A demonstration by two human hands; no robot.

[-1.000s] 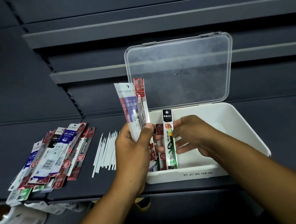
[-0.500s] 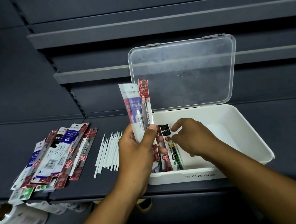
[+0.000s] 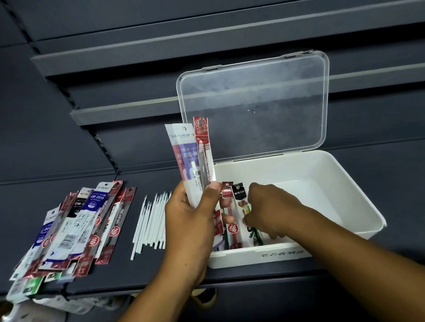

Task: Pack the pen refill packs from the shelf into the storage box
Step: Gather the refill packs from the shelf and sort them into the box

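A white storage box (image 3: pixel 335 179) stands on the dark shelf with its clear lid (image 3: pixel 255 109) raised behind it. My left hand (image 3: pixel 192 218) grips a bunch of refill packs (image 3: pixel 194 157) upright at the box's left edge. My right hand (image 3: pixel 270 212) is inside the box, fingers curled on a black-topped refill pack (image 3: pixel 240 196) that lies against other packs (image 3: pixel 232 228) on the box floor at its left end. A pile of refill packs (image 3: pixel 74 229) lies on the shelf at the left.
Several loose white refill tubes (image 3: pixel 150 220) lie in a row on the shelf between the pile and the box. Dark shelf rails run above. More packets and a roll (image 3: pixel 25 320) show under the shelf's front edge at lower left.
My right hand has lowered the black-topped pack from upright to flat in the box beside the others. My left hand kept its bunch upright.
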